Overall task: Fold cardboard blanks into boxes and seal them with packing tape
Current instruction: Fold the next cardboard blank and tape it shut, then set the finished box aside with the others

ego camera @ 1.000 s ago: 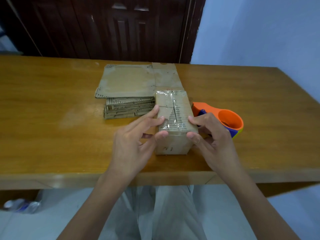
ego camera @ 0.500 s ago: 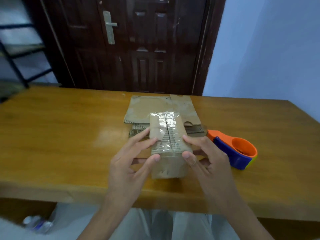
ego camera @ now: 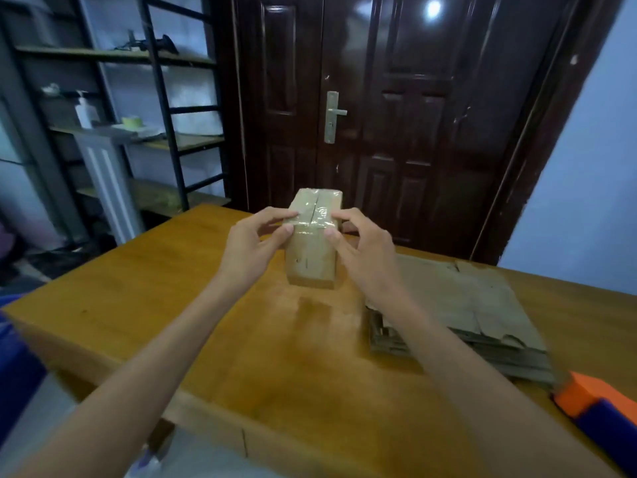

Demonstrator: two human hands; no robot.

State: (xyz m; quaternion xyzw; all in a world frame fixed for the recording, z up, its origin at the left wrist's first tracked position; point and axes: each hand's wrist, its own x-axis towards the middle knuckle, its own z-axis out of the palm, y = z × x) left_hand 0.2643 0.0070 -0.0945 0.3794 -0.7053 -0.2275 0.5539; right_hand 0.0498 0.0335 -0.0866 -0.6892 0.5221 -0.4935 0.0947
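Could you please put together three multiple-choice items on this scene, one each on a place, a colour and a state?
1. Where does the stack of flat cardboard blanks lie, seen from the camera?
A. right of the box
B. left of the box
C. on the shelf

2. What colours is the tape dispenser at the table's right edge?
A. green and white
B. orange and blue
C. black

3. How is the taped box held?
A. by the left hand alone
B. by no hand
C. between both hands

Answers:
1. A, the blanks lie on the table past the right forearm.
2. B, an orange top sits on a blue body.
3. C, the left hand and right hand grip its opposite sides, fingertips on the taped top.
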